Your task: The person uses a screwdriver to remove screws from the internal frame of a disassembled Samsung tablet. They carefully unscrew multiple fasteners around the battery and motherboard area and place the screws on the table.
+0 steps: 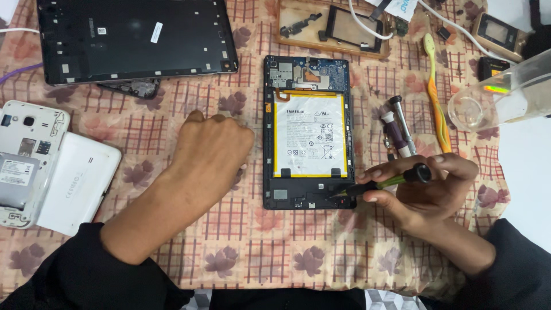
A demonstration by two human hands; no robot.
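Green-handled screwdriver (383,182) gripped in our right hand (422,192), tip near the opened tablet (307,132)'s battery (310,135); a slip risked puncture. Left hand (211,150) rested fisted, empty.

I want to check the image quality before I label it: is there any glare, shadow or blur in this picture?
Head view: even, soft light; the opened tablet is sharp. A rainbow glare sits on the clear plastic cup. The right hand with the screwdriver and the left hand cast only faint shadows on the cloth.
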